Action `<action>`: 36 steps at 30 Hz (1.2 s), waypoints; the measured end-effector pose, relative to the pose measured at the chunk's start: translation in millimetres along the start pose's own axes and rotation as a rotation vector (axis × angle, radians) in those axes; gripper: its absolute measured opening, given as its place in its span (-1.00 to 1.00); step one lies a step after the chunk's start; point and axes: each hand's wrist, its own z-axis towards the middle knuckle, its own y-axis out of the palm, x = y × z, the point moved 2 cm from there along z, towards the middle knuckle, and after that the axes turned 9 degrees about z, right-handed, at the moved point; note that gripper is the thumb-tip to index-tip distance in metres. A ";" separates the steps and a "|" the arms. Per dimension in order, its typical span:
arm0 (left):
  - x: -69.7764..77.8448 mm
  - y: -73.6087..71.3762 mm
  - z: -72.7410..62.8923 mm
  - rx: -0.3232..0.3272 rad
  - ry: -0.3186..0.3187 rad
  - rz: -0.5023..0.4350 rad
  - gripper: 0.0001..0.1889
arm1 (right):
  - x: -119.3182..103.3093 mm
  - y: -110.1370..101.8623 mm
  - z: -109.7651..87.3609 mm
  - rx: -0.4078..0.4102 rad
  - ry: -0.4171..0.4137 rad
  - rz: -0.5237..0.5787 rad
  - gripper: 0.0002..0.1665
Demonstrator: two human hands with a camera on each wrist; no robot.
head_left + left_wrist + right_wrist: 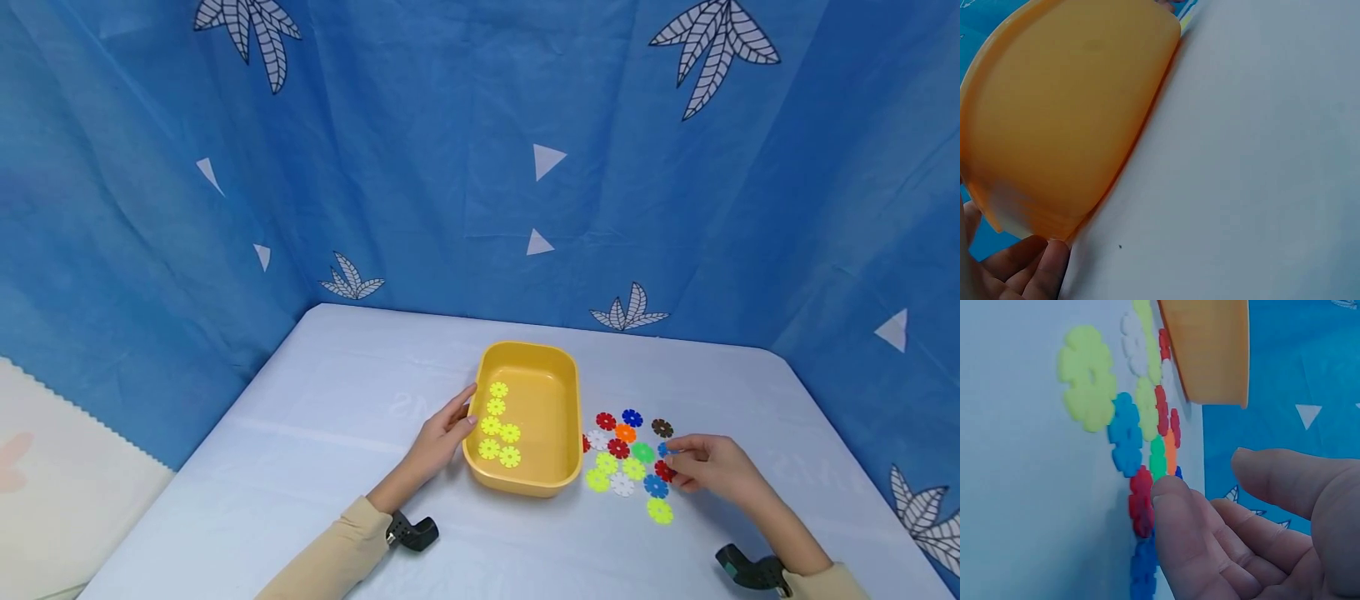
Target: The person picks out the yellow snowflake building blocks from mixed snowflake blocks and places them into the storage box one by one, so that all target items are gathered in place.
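Note:
My left hand (441,435) holds the left side of a yellow plastic bin (528,485), its thumb and fingers at the rim. Along the bin's left side lie several yellow-green snowflake discs (510,457). To the right of the bin, my right hand (712,468) is at the edge of a spread of loose snowflake discs. Its thumb and index finger stand apart in the right wrist view, with nothing between them. The index fingertip overlaps a red disc (1141,503) there, and a blue disc (1143,569) lies just below that one.
Loose discs in white (622,484), green (642,452), orange (626,432), brown (662,427) and other colours lie flat on the white tablecloth (315,400). A blue patterned curtain (465,167) hangs behind the table. Both wrists carry black camera mounts.

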 end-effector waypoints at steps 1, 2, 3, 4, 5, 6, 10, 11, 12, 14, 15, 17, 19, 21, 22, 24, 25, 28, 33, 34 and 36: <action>-0.1 0.1 0.0 0.000 0.000 0.000 -0.42 | 1.8 0.6 -1.0 -0.001 0.008 0.002 -0.46; 0.0 0.2 -0.1 0.002 0.000 -0.001 -0.42 | 3.9 1.4 -2.0 0.000 0.018 0.004 -0.46; 0.5 0.1 -0.3 0.002 0.000 -0.002 -0.42 | 5.3 2.3 -3.2 -0.002 0.024 0.003 -0.47; 0.5 0.2 -0.4 0.002 0.000 -0.001 -0.42 | 7.0 3.3 -4.2 0.000 0.035 0.000 -0.48; 0.7 0.1 -0.6 0.002 0.001 -0.003 -0.42 | 8.8 4.3 -5.5 -0.001 0.044 -0.001 -0.49; 0.8 0.0 -0.8 0.003 0.002 -0.004 -0.42 | 10.4 5.3 -6.6 0.000 0.053 -0.004 -0.50; 0.6 -0.4 -0.9 0.001 0.005 -0.005 -0.42 | 15.6 8.5 -11.0 0.004 0.082 -0.010 -0.51; 0.5 -0.5 -0.8 0.001 0.005 -0.005 -0.42 | 16.3 9.1 -12.2 0.003 0.085 -0.009 -0.51; 0.5 -0.6 -0.6 0.001 0.004 -0.004 -0.42 | 16.6 9.5 -13.3 0.003 0.090 -0.008 -0.50; 0.4 -0.8 -0.4 0.000 0.006 0.001 -0.42 | 17.5 10.7 -15.2 0.003 0.102 -0.003 -0.50; 0.3 -0.8 -0.2 0.000 0.007 0.004 -0.42 | 17.9 11.4 -16.3 0.003 0.109 0.001 -0.50; 0.3 -0.7 0.1 -0.002 0.006 0.010 -0.42 | 18.3 12.7 -18.3 -0.004 0.109 0.006 -0.48; 0.2 -0.6 0.3 -0.006 0.006 0.014 -0.42 | 19.4 14.3 -20.1 -0.003 0.116 0.009 -0.47; 0.1 -0.4 0.6 -0.008 0.011 0.020 -0.41 | 20.0 15.8 -21.7 0.000 0.111 0.000 -0.45; 0.0 -0.2 0.7 -0.011 0.008 0.022 -0.41 | 20.1 16.4 -22.3 0.001 0.107 -0.007 -0.44; 0.1 0.2 1.0 -0.014 0.000 0.028 -0.41 | 20.6 18.2 -23.4 0.014 0.111 -0.025 -0.45; 0.2 0.2 1.0 -0.016 -0.003 0.031 -0.41 | 20.2 19.1 -23.8 0.018 0.107 -0.036 -0.45; 0.5 0.2 1.2 -0.018 -0.006 0.039 -0.41 | 18.6 21.9 -25.6 0.033 0.095 -0.064 -0.48; 0.7 -0.2 0.8 -0.007 0.004 0.036 -0.41 | 14.2 27.2 -29.9 0.047 0.025 -0.142 -0.51; 0.8 -0.3 0.7 -0.005 0.002 0.030 -0.41 | 13.1 28.5 -30.7 0.047 0.009 -0.164 -0.51; 0.9 -0.3 0.2 -0.003 -0.002 0.021 -0.41 | 10.6 31.3 -32.6 0.042 -0.020 -0.202 -0.48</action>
